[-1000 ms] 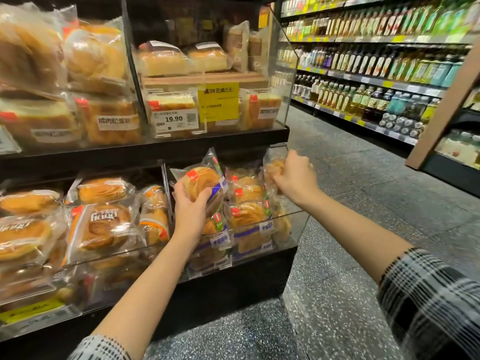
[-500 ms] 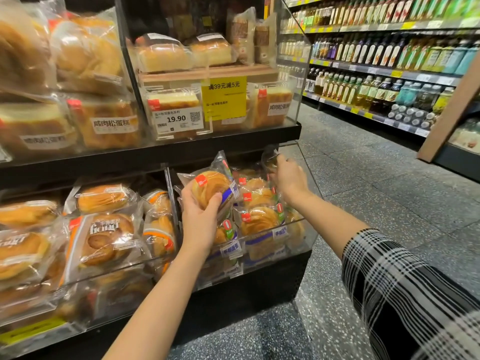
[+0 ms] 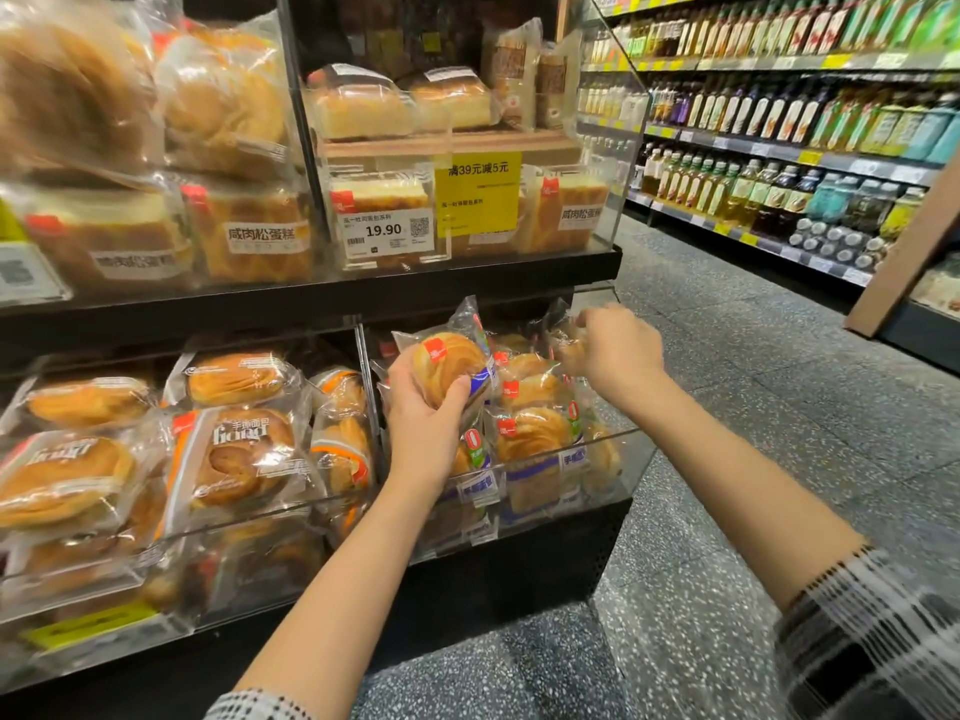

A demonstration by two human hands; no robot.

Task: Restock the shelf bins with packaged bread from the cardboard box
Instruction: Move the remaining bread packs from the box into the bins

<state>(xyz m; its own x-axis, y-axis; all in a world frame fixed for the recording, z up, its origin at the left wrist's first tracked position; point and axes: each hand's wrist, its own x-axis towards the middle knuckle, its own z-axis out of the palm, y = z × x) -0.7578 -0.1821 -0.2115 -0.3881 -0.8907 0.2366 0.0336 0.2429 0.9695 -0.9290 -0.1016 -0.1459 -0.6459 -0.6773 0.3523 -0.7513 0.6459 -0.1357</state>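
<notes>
Bin [image 3: 613, 449]: nearly full.
Left hand [image 3: 423, 413]: grasps bun [image 3: 449, 363], not yet placed.
Right hand [image 3: 615, 350]: pinches pack [image 3: 558, 332] at bin's rear.
Box: out of view.

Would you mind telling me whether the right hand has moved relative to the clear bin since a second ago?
Yes. The right hand has risen slightly toward the back of the clear bin, nearer the black shelf edge above it.

Bottled drinks [image 3: 779, 142] on far shelves; speckled floor [image 3: 727, 407].
</notes>
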